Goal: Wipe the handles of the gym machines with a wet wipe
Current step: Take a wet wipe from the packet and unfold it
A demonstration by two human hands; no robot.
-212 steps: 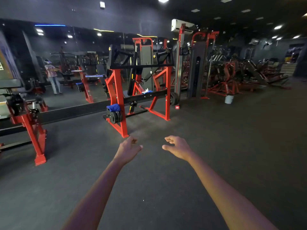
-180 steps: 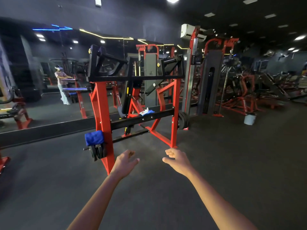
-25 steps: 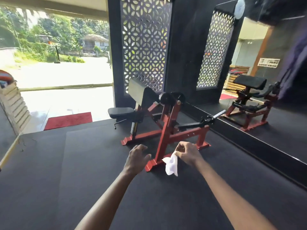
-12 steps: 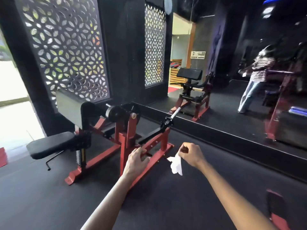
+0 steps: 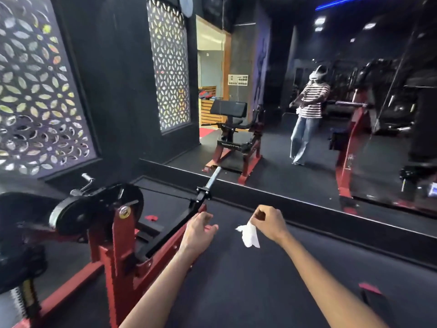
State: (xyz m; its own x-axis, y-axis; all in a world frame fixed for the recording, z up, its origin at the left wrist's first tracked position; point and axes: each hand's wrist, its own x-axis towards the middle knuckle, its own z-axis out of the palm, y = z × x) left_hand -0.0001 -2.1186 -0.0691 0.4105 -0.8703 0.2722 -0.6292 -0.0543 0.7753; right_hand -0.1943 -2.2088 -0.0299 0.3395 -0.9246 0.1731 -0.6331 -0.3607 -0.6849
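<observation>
Right hand [image 5: 269,224] is held out over the black rubber floor [image 5: 236,285], its fingers curled and pinching the top of a white wet wipe [image 5: 248,235], which hangs crumpled below the knuckles, touching nothing else. Beside it, the left hand [image 5: 198,234] is stretched forward with its fingers loosely bent and parted, holding nothing; it sits in front of the machine's black lever arm [image 5: 175,229], though contact with the arm cannot be told. That arm belongs to the red-framed gym machine [image 5: 118,252], the landmark here: it rises from the frame's base away from the person toward a black clamp and ends in a bare steel bar [image 5: 212,177] that points at the mirror. On the near upper part of the machine, a black round pulley disc [image 5: 94,209] is bolted to the red upright, with a small silver crank handle [image 5: 87,178] sticking up behind it. Behind the machine stands a black wall with patterned cut-out screens [image 5: 35,91]. Past the bar's tip, a wall mirror [image 5: 307,114] runs along the floor edge and shows a reflected red and black bench machine [image 5: 236,138] and a person [image 5: 307,110] in a striped top and pale jeans, arms extended. Near the right forearm, well apart from the machine, a small red-tipped dark object [image 5: 371,291] lies on the floor; it is too blurred to identify.
</observation>
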